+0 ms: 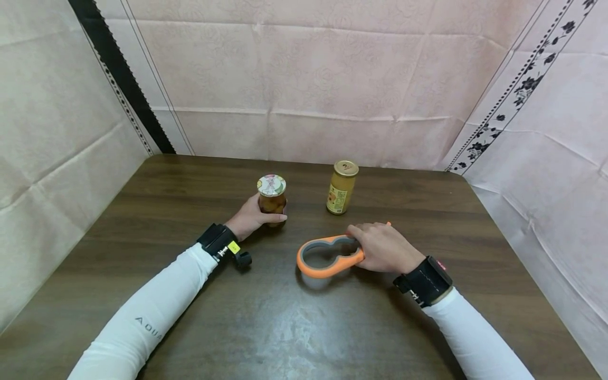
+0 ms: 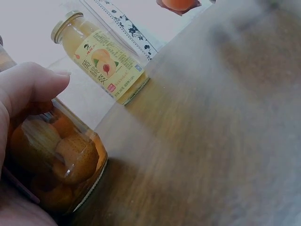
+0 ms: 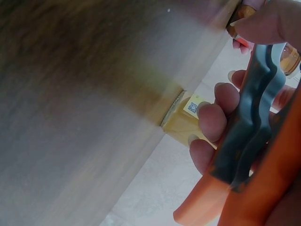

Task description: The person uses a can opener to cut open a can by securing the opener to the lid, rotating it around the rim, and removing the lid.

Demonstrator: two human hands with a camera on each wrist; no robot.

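Note:
My left hand (image 1: 249,217) grips a glass jar (image 1: 272,205) with a patterned white lid, left of the table's middle. In the left wrist view, whole brown-orange fruit shows inside this jar (image 2: 77,155), with my thumb across its upper part. My right hand (image 1: 385,247) holds an orange jar opener (image 1: 319,272) with a wavy grey lining. Its loop points left, held above the table. From the right wrist view, my fingers curl round the grey-lined part of the opener (image 3: 254,108). Both hands are apart from each other.
A taller yellow jar (image 1: 338,194) with a gold lid and fruit label stands upright behind and between my hands. The brown wooden table (image 1: 228,338) ends at the back against a pale cloth (image 1: 304,79); cloths also hang at both sides.

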